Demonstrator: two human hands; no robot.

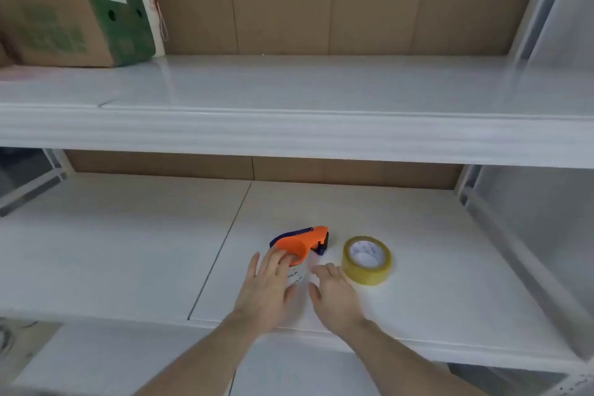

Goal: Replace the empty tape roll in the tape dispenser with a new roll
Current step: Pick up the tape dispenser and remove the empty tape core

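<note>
An orange tape dispenser (302, 243) with a dark blue frame is seen lying on the lower white shelf (128, 251), near its front edge. An almost bare roll (297, 276) with a white core appears to sit in it, partly hidden by fingers and blurred. Just to the right, apart from it, a new roll of yellowish tape (367, 260) is laid flat. The left hand (268, 289) is spread open, its fingertips resting on the dispenser's near end. The right hand (334, 294) is held open between dispenser and new roll, gripping nothing. On the upper shelf (289, 87), far left, a cardboard box (74, 13) with green print is placed.
</note>
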